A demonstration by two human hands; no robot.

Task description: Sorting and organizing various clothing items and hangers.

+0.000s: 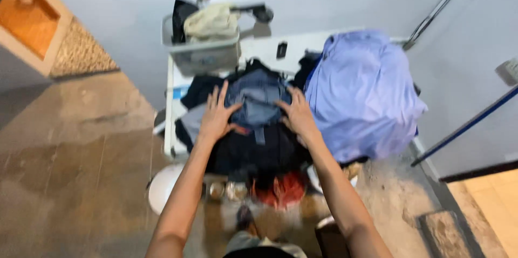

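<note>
Forearms are reaching out from the bottom edge as we are looking down over a pile of laundry. Nearest us, something red [280, 189] is showing at the foot of the heap, beside a white round basin [162, 185] on the wet concrete floor [70, 150].

Above that, our left hand [217, 116] is lying flat with its fingers spread on the left edge of a folded pair of blue jeans [258, 101], and our right hand [298, 116] is pressing open-palmed on the right edge. Neither hand is closing round the cloth; both are resting on it with fingers splayed. The jeans are sitting on top of a heap of dark clothes [253, 153], in the middle of a white table [168, 107].

Just to the right, touching the dark heap, a large pale blue sheet [364, 93] is bulging over the table's far corner. Further back on the left, a grey tub [205, 55] is holding a cream garment [211, 22] and a black one. A small dark object [281, 49], too blurred to make out, is lying on the tabletop behind the jeans. Beyond everything, a grey wall [124, 9] is closing off the scene.
</note>
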